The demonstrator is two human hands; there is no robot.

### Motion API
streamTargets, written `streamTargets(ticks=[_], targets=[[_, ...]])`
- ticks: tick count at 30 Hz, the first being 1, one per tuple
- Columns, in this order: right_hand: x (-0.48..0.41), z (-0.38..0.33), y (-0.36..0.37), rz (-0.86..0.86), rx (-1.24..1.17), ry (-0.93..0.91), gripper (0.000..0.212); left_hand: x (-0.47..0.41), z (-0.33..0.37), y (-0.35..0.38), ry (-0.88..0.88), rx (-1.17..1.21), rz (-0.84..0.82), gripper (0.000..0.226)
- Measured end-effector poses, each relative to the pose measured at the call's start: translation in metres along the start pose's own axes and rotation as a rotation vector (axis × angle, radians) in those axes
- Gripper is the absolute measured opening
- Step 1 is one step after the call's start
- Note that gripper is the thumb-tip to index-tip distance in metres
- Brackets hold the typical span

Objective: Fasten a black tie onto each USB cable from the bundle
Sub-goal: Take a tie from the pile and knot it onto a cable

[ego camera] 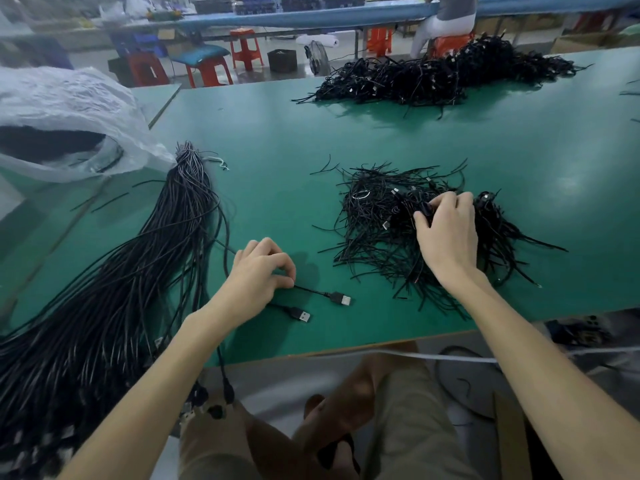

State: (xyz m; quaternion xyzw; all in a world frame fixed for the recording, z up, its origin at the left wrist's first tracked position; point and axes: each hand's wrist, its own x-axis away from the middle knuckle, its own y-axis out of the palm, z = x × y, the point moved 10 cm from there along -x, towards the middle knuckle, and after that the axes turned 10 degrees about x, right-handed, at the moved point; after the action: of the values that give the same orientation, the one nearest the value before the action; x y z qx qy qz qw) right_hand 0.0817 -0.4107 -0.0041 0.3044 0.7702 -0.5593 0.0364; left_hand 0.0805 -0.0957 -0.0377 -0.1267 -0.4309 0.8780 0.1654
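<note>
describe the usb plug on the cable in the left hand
Near the front edge of the green table, two USB plugs lie right of the left hand. Take the right plug, farther from the edge; its cable runs into the fingers.

Right hand (446,233) fingertips sunk in tie pile (377,237); whether they grip anything unclear. USB cable (341,298) hidden where it passes under left hand (258,271). Cable bundle (138,278) left of left hand runs off bottom-left edge. Plastic bag (69,105) beyond it cut by left edge.

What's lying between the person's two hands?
In the head view, bare green table runs from the left hand to the pile of black ties under the right hand.
</note>
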Motion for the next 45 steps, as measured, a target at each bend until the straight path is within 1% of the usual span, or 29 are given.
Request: streamTargets(ticks=[2, 4, 6, 8, 10, 12, 14, 15, 16, 17, 19, 21, 22, 23, 24, 28, 30, 33, 35, 37, 40, 45], targets=[[0.004, -0.007, -0.003, 0.023, 0.070, -0.048, 0.042, 0.000, 0.003, 0.003, -0.015, 0.007, 0.003, 0.031], [0.011, -0.018, -0.010, 0.074, 0.130, -0.108, 0.048, -0.001, 0.004, 0.002, -0.071, 0.089, 0.018, 0.037], [0.021, -0.035, -0.015, 0.124, 0.143, -0.200, 0.049, -0.001, 0.008, -0.003, -0.122, 0.215, 0.044, 0.038], [0.037, -0.055, -0.015, 0.112, 0.090, -0.310, 0.048, 0.000, 0.024, -0.011, -0.077, 0.315, 0.072, 0.037], [0.056, -0.080, -0.011, 0.041, -0.058, -0.418, 0.047, 0.004, 0.049, -0.021, 0.007, 0.408, 0.090, 0.035], [0.077, -0.110, -0.005, -0.063, -0.171, -0.535, 0.046, 0.009, 0.076, -0.027, 0.102, 0.566, 0.082, 0.030], [0.103, -0.143, 0.009, -0.244, -0.367, -0.646, 0.036, 0.016, 0.102, -0.023, 0.182, 0.767, 0.009, 0.020], [0.114, -0.158, 0.012, -0.402, -0.594, -0.639, 0.033, 0.018, 0.113, -0.019, 0.212, 0.809, -0.031, 0.015], [0.124, -0.170, 0.011, -0.470, -0.763, -0.633, 0.033, 0.020, 0.121, -0.014, 0.236, 0.795, -0.041, 0.012], [0.125, -0.173, 0.011, -0.472, -0.835, -0.599, 0.033, 0.019, 0.124, -0.013, 0.252, 0.777, -0.013, 0.012], [0.121, -0.165, 0.026, -0.520, -0.798, -0.465, 0.029, 0.014, 0.114, -0.020, 0.214, 0.835, 0.102, 0.013], [0.119, -0.157, 0.042, -0.589, -0.790, -0.345, 0.015, 0.009, 0.093, -0.027, 0.122, 0.987, 0.194, 0.015], [0.118, -0.156, 0.042, -0.597, -0.822, -0.327, 0.019, 0.007, 0.082, -0.030, 0.082, 1.050, 0.220, 0.020], [0.117, -0.153, 0.042, -0.619, -0.848, -0.316, 0.024, 0.005, 0.071, -0.032, 0.049, 1.100, 0.240, 0.025], [0.118, -0.151, 0.042, -0.632, -0.820, -0.327, 0.027, 0.003, 0.061, -0.035, 0.025, 1.153, 0.259, 0.027], [0.121, -0.134, 0.040, -0.588, -0.646, -0.398, 0.031, 0.000, 0.027, -0.045, -0.087, 1.442, 0.316, 0.032], [0.124, -0.130, 0.040, -0.597, -0.543, -0.430, 0.030, -0.002, 0.021, -0.046, -0.108, 1.587, 0.298, 0.031], [0.130, -0.132, 0.041, -0.571, -0.330, -0.515, 0.030, -0.002, 0.026, -0.045, -0.075, 1.734, 0.242, 0.031], [0.132, -0.134, 0.040, -0.565, -0.313, -0.529, 0.032, -0.002, 0.033, -0.043, -0.062, 1.779, 0.194, 0.032], [0.133, -0.134, 0.041, -0.589, -0.357, -0.518, 0.031, -0.001, 0.041, -0.042, -0.046, 1.735, 0.144, 0.034], [0.130, -0.129, 0.039, -0.636, -0.547, -0.436, 0.030, 0.001, 0.052, -0.043, 0.020, 1.623, 0.072, 0.034], [0.133, -0.128, 0.029, -0.794, -0.842, -0.421, 0.032, 0.003, 0.054, -0.046, 0.065, 1.721, -0.021, 0.037]])
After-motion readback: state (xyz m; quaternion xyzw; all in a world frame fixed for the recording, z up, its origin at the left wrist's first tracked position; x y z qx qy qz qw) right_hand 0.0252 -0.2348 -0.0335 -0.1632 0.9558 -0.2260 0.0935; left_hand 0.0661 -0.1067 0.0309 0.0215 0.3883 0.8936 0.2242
